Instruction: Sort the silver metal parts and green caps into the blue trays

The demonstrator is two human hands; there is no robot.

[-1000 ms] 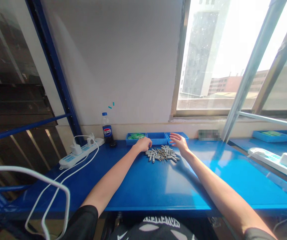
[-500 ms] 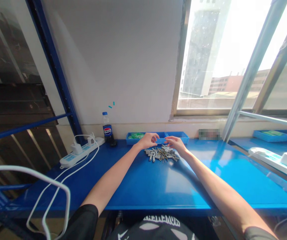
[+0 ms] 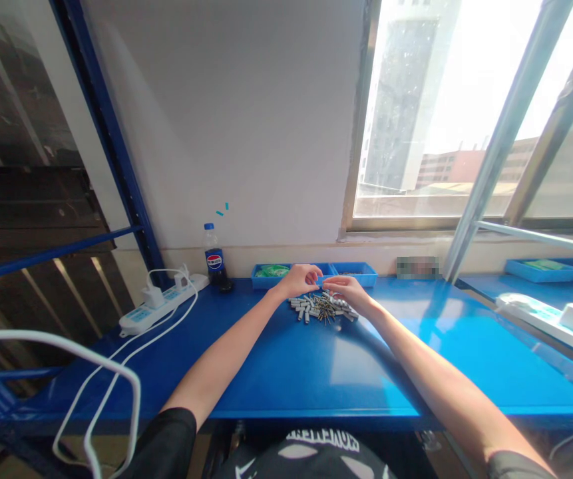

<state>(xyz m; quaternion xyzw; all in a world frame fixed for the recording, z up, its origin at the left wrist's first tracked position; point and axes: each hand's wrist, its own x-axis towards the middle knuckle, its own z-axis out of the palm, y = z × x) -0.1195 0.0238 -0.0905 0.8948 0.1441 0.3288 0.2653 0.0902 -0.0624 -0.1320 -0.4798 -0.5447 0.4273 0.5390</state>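
Note:
Above the far side of the pile, my left hand (image 3: 303, 279) is closed in a pinch, its fingertips pointing right. Facing it, my right hand (image 3: 347, 291) is pinched too, and the fingertips of both nearly meet. Whatever lies between them is too small to make out. Below the hands, a heap of grey cylinders (image 3: 307, 313) and thin brass-coloured pins (image 3: 323, 309) lies on the blue table (image 3: 286, 372). Just behind them stands a blue divided tray (image 3: 261, 282), with a green packet (image 3: 272, 270) in its left compartment and small dark pieces in its right one.
A cola bottle (image 3: 215, 261) stands left of the tray. Farther left lies a white power strip (image 3: 141, 313) with white cables (image 3: 111, 372) looping over the table edge. Another power strip (image 3: 550, 319) and blue tray (image 3: 566, 271) are at the right, beyond a metal post (image 3: 496, 159).
My right hand has moved left, closing the gap to my left hand. The thin piece seen between the fingertips before is now mostly hidden. The left hand has barely shifted.

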